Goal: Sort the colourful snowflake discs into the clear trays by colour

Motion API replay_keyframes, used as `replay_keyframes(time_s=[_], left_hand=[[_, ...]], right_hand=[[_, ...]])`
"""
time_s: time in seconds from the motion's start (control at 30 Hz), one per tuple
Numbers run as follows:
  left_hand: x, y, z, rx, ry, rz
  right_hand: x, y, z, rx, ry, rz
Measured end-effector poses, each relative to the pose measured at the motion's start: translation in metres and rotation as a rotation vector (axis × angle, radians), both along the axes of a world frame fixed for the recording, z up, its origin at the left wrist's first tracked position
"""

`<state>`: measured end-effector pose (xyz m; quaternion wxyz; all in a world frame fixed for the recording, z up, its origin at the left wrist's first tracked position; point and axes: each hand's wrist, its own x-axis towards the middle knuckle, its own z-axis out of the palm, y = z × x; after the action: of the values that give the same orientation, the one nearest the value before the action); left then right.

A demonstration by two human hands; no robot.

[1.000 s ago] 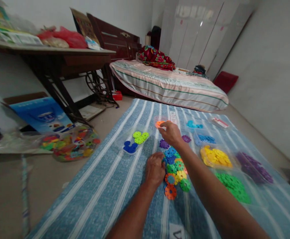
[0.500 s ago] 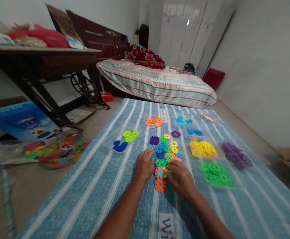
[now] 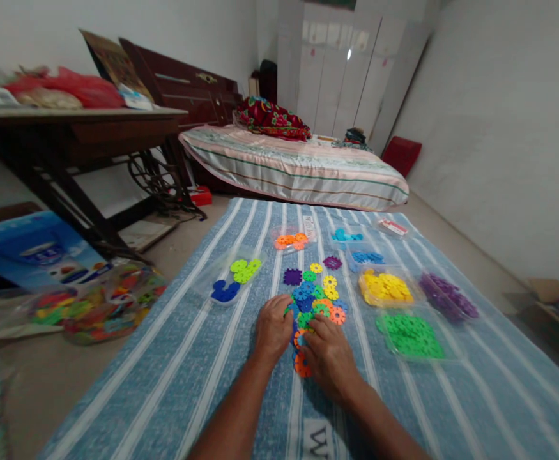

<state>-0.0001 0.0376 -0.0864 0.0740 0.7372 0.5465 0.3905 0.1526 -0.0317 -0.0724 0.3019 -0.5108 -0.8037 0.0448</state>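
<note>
A flat cluster of joined interlocking discs, notched and many-coloured, lies on the striped blue cloth. My left hand is closed on its left edge, with thumb and fingertips at blue and green discs. My right hand lies over its lower right side, fingers curled down onto discs near a green one; what is under the fingertips is hidden. An orange disc shows at the near end, below the hands. Just beyond the cluster are a purple square piece, a purple disc and small yellow discs.
Clear tubs to the right hold green discs, yellow discs, purple discs and blue discs. A tub with lime discs and dark blue discs stands left. Orange discs lie in a tub at the back.
My right hand has moved left and inward over the cluster, covering discs that showed before. My left hand keeps its hold on the left edge. The view has shifted slightly.
</note>
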Motion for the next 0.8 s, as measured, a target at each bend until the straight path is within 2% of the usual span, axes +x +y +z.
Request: replay_keyframes(time_s=[0.17, 0.3, 0.4, 0.47, 0.57, 0.63, 0.67, 0.73, 0.8], left_hand=[[-0.001, 0.002, -0.001, 0.008, 0.0, -0.008], [-0.003, 0.002, -0.001, 0.024, -0.007, -0.015], [-0.004, 0.002, -0.002, 0.037, -0.004, -0.013], [-0.004, 0.002, -0.002, 0.043, -0.004, -0.013], [-0.004, 0.002, -0.003, 0.042, -0.01, -0.006], [-0.004, 0.002, -0.004, 0.036, -0.016, 0.004], [-0.003, 0.002, -0.004, 0.032, -0.019, 0.008], [-0.003, 0.001, -0.004, 0.022, -0.023, 0.012], [-0.002, 0.0, -0.002, 0.006, -0.024, 0.009]], right_hand=[[0.007, 0.003, 0.004, 0.066, 0.051, 0.051], [0.008, 0.012, 0.016, 0.024, 0.023, 0.061], [0.014, 0.036, 0.033, 0.016, -0.085, 0.103], [0.024, 0.067, 0.052, 0.031, -0.14, 0.099], [0.049, 0.125, 0.091, 0.071, -0.172, -0.028], [0.067, 0.159, 0.116, 0.14, -0.178, -0.294], [0.075, 0.17, 0.124, 0.171, -0.158, -0.383], [0.084, 0.179, 0.131, 0.202, -0.092, -0.488], [0.084, 0.17, 0.123, 0.185, -0.024, -0.489]])
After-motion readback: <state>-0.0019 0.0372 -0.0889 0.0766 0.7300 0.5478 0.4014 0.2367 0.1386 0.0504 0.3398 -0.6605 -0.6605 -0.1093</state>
